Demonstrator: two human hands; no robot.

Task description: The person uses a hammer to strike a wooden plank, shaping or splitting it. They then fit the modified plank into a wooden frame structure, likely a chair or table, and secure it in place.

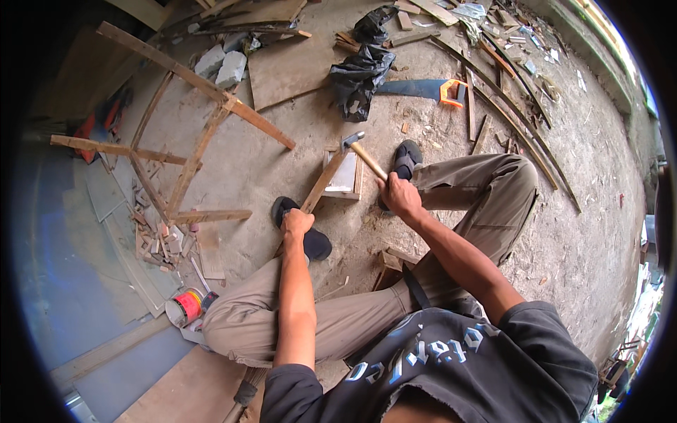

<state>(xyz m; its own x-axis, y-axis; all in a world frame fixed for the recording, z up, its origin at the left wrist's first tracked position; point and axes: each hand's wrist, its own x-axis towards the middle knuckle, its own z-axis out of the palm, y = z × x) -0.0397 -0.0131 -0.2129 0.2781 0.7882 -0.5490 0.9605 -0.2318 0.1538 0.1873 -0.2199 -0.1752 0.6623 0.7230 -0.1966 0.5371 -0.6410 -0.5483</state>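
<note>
My right hand (401,195) is closed round the wooden handle of a hammer (368,159). The hammer's metal head lies at the far end of a wooden strip (324,181); whether it touches the wood I cannot tell. Between my feet, my left hand (297,222) grips the near end of that strip, which slants away to the right. Just beside the strip's far part sits a small wooden box (345,173) with a pale surface inside. The strip overlaps the box's left edge.
A wooden frame (201,141) stands at the left. Beyond my feet lie a black plastic bag (361,81) and a handsaw (416,89) with an orange handle. Long wood strips (518,106) lie at the right. A red-labelled can (185,307) is by my left knee, near wood offcuts (163,243).
</note>
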